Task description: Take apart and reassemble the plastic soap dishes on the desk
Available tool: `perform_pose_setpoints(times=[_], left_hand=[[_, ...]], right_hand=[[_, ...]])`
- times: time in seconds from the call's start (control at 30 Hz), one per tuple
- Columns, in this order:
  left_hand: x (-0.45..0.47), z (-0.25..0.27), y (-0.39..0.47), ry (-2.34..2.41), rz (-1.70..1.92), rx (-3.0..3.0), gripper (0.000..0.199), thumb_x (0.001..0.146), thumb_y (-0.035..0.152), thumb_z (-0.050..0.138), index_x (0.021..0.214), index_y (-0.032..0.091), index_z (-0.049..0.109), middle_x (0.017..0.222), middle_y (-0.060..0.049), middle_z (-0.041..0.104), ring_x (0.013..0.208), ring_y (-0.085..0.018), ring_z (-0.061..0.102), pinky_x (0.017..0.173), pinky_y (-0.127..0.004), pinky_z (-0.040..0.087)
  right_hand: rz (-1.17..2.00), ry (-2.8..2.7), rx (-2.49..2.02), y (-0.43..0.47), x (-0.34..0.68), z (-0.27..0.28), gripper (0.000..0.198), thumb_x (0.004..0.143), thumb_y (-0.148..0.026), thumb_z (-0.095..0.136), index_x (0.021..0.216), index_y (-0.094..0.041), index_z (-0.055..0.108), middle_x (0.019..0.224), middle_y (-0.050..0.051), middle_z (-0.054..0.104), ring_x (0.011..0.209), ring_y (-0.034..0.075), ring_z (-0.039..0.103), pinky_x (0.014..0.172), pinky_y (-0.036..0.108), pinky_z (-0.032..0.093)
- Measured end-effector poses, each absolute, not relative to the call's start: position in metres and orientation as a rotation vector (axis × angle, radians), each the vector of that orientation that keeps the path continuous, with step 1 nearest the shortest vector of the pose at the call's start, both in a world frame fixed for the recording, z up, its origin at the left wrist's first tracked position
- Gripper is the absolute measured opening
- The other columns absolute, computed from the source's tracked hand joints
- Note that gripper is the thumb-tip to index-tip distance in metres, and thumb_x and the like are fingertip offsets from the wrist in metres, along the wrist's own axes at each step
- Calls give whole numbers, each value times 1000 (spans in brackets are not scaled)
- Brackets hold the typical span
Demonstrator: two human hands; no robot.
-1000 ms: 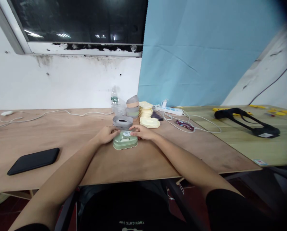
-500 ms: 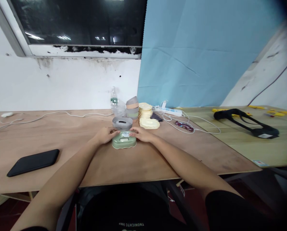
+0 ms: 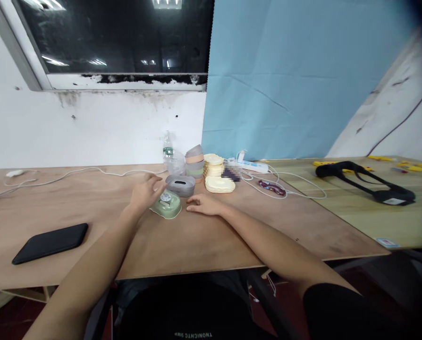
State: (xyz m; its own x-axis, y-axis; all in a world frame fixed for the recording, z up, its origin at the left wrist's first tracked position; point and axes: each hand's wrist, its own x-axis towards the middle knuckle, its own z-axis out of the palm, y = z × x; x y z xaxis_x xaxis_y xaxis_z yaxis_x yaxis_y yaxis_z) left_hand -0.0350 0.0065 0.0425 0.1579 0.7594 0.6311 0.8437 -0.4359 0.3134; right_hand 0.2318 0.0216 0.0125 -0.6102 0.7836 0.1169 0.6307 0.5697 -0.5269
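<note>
A pale green plastic dish [image 3: 172, 208] with a round white label and a raised slot lies rim down on the table, turned at an angle. My left hand [image 3: 143, 192] is at its upper left side, fingers apart and partly over it; whether they touch it I cannot tell. To the right of the dish, my right hand [image 3: 204, 205] rests low over the table, open and holding nothing. A grey oval dish [image 3: 181, 186] with a dark slot sits just behind the green one. Cream-coloured dishes [image 3: 219, 185] stand beyond my right hand, several of them stacked.
Behind the grey dish are a stack of grey, orange and green containers [image 3: 194, 163], a clear bottle [image 3: 167, 146] and a power strip [image 3: 254, 166] with white cables. A black phone [image 3: 50, 242] lies at left. On the right table is a black frame-like object [image 3: 367, 182].
The green dish has shifted left and rotated. My right hand has let go of it, and my left hand has moved left with its fingers lifted.
</note>
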Motion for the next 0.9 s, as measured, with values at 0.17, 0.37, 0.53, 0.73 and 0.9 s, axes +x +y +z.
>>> perform_pose_setpoints(times=[0.17, 0.37, 0.53, 0.73, 0.9], left_hand=[[-4, 40, -11, -1275, -811, -2729, 40, 86, 53, 49, 110, 24, 64, 111, -8, 60, 100, -23, 59, 85, -32, 46], [-14, 35, -1, -1302, -665, -2773, 48, 76, 61, 57, 107, 25, 65, 106, -7, 63, 90, -22, 61, 74, -30, 46], [-48, 36, 20, -1438, -710, -2618, 49, 69, 62, 63, 95, 21, 69, 95, -7, 65, 87, -22, 61, 79, -31, 46], [-97, 21, 43, -1796, -623, -2157, 37, 79, 44, 54, 105, 22, 69, 117, -11, 63, 113, -30, 53, 103, -44, 33], [-114, 4, 53, -2127, -548, -1917, 54, 80, 41, 50, 132, 24, 51, 144, -10, 44, 129, -36, 39, 106, -58, 23]], right_hand=[[615, -2461, -1143, 22, 232, 13, 43, 78, -51, 64, 109, -21, 69, 87, 5, 68, 74, 18, 59, 63, 26, 40], [578, -2499, -1118, 23, 232, 10, 41, 81, -48, 61, 111, -21, 68, 99, 7, 68, 83, 20, 61, 69, 28, 42], [585, -2470, -1168, 24, 233, 8, 42, 80, -51, 62, 110, -22, 68, 92, 7, 68, 80, 19, 61, 68, 28, 43], [567, -2493, -1200, 22, 232, 12, 44, 80, -52, 62, 111, -21, 67, 88, 6, 67, 76, 17, 60, 65, 25, 40], [576, -2508, -1215, 21, 231, 14, 43, 80, -52, 61, 111, -23, 67, 80, 3, 65, 70, 15, 57, 60, 24, 35]])
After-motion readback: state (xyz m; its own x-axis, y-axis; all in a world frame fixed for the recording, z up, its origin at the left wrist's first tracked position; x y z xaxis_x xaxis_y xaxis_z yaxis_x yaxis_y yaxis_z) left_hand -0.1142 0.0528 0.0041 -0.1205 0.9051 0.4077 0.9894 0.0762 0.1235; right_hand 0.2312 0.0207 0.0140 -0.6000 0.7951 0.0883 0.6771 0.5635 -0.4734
